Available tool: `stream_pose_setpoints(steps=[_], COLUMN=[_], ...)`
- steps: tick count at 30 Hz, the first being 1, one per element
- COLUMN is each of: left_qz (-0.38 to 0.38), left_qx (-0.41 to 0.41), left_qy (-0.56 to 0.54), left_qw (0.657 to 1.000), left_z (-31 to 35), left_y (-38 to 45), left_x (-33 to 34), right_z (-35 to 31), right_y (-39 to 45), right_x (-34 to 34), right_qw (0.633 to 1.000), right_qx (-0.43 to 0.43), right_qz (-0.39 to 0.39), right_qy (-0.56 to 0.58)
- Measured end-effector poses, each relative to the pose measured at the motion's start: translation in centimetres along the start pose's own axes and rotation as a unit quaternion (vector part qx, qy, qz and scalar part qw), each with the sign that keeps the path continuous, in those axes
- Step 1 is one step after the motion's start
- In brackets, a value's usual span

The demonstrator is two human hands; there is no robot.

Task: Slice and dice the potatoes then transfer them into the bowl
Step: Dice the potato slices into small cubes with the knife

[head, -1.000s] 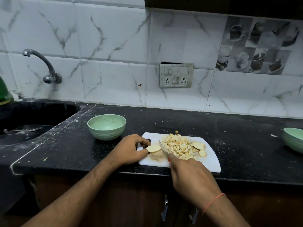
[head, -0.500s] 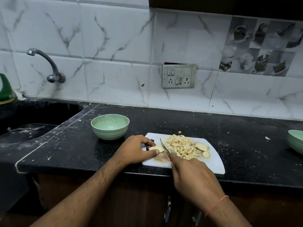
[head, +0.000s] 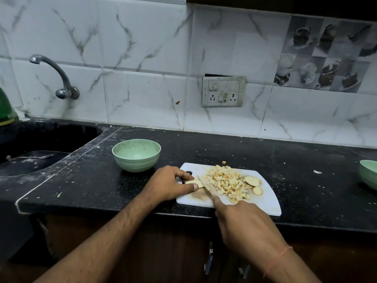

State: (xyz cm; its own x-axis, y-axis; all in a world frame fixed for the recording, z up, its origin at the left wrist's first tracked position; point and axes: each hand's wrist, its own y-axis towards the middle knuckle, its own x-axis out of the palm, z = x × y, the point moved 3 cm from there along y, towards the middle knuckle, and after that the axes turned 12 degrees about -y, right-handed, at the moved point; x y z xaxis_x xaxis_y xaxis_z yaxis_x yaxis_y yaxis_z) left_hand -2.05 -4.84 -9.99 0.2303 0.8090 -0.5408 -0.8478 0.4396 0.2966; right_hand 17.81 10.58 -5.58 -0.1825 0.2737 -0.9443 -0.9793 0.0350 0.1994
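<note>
A white cutting board (head: pixel 263 203) lies on the black counter (head: pixel 224 152). A heap of diced potato (head: pixel 226 181) covers its middle, with a few round potato slices (head: pixel 253 183) at its right. My left hand (head: pixel 169 183) pinches a pale potato piece (head: pixel 193 183) at the board's left end. My right hand (head: pixel 244 223) grips a knife (head: pixel 205 187), forefinger along its spine, the blade set against that piece. An empty green bowl (head: pixel 136 155) stands left of the board, behind my left hand.
A dark sink (head: pixel 34 158) with a tap (head: pixel 59 78) above it lies at the far left. A second green bowl (head: pixel 368 174) shows at the right edge. A wall socket plate (head: pixel 223 91) sits on the tiled wall. One potato cube (head: pixel 224 162) lies behind the board.
My left thumb has closed over more of the potato piece, and the knife blade has come down against it. The camera view has shifted slightly.
</note>
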Motion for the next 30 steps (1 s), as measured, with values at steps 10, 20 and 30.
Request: stream_pose_setpoints(steps=[10,20,30], left_qz=[0.005,0.006,0.017], left_qx=[-0.013,-0.014,-0.016], left_qy=[-0.015,-0.003,-0.011], left_qw=[1.0,1.0,1.0], left_z=[0.0,0.1,0.1], left_y=[-0.3,-0.4,-0.6], left_x=[-0.2,-0.2,-0.3], right_z=[-1.0,-0.2,0.2], right_y=[2.5,0.7,2.0], right_x=[-0.4,0.4,-1.0], right_qw=[0.998,1.0,0.995], right_qx=[0.018,-0.021,0.007], right_qz=[0.038,0.011,0.056], right_qy=[0.037,0.016,0.086])
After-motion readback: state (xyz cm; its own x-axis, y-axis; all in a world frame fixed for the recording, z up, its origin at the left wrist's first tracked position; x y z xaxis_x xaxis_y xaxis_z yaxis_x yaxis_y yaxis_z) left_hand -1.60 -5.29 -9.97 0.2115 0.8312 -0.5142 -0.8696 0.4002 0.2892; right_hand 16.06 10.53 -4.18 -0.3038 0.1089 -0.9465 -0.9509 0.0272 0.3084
